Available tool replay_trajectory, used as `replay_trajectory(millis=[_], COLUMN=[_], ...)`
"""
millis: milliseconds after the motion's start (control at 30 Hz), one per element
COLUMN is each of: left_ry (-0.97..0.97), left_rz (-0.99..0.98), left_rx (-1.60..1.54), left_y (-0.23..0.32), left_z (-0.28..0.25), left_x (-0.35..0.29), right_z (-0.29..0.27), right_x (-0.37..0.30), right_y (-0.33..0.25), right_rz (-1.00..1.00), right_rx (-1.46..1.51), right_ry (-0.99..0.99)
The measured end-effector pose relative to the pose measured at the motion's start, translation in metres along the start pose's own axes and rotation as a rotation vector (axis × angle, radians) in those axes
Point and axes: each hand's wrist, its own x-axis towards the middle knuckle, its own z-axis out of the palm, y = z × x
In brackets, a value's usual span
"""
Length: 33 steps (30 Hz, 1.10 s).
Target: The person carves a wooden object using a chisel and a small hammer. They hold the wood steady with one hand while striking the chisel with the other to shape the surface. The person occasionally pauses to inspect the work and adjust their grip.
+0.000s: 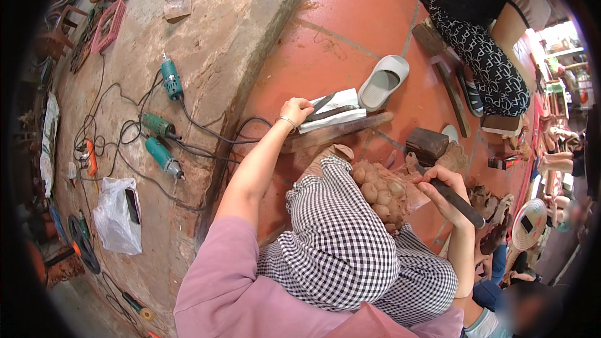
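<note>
My right hand (449, 193) is closed around a dark, flat-handled carving tool (462, 205), its thin end pointing at a brown wood carving (379, 193). Clusters of rounded bumps cover this carving, which sits by my knees. Stretched out to the far left, my left hand (297, 111) pinches the near end of a dark thin blade-like tool (323, 102). That tool lies over a white cloth or paper (345, 98), where another dark narrow tool (335, 113) rests. Just below them is a long wooden bar (341, 132).
A grey clog (384, 81) and a wood block (427, 144) lie on the red tiles. Left, a raised stone slab (206, 56) bears green rotary power tools (171, 77), tangled cords and a plastic bag (118, 216). Another person in patterned trousers (479, 56) is at far right.
</note>
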Motion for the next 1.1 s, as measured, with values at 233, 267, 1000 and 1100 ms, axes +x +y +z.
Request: replay_trajectory(millis=[233,267,1000,1100], left_ry=[-0.226,-0.233,0.748,0.887], left_rz=[-0.14,-0.144,0.218,0.157], left_rx=[-0.498,-0.562,-0.861,-0.727], left_y=[0.002,0.007,0.004,-0.003], left_z=[-0.004,-0.009,-0.216,-0.234], left_x=[0.019,0.019,-0.122,-0.146], right_z=[-0.003,-0.003,-0.002,-0.006], right_x=[0.001,0.002,0.007,0.008], right_y=[0.002,0.003,0.012,0.017], right_rz=[-0.004,-0.007,-0.02,-0.062], right_rx=[-0.031,-0.036,-0.007,0.003], right_ry=[0.005,0.003,0.093,0.101])
